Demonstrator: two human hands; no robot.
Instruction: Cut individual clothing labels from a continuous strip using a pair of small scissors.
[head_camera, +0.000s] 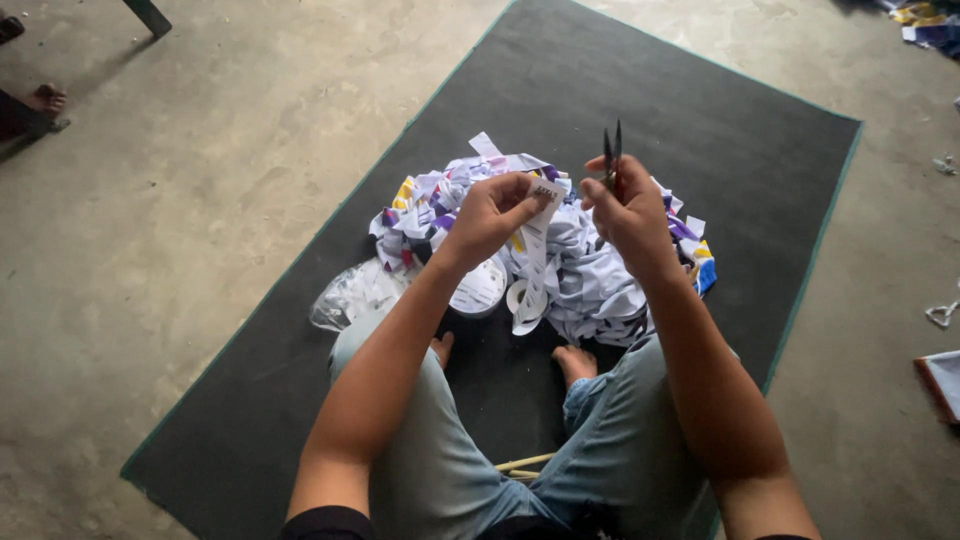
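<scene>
The left hand (492, 212) has its fingers clamped on a white paper strip (533, 250), held just above the heap of cut strips (590, 280) on the dark mat (620, 80). The right hand (630, 205), beside it over the heap, grips small snips (611, 150), blades pointing up.

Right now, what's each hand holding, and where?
Left hand pinches a white label strip near its top end. Right hand grips small dark snips by the handle, blades pointing up.
</scene>
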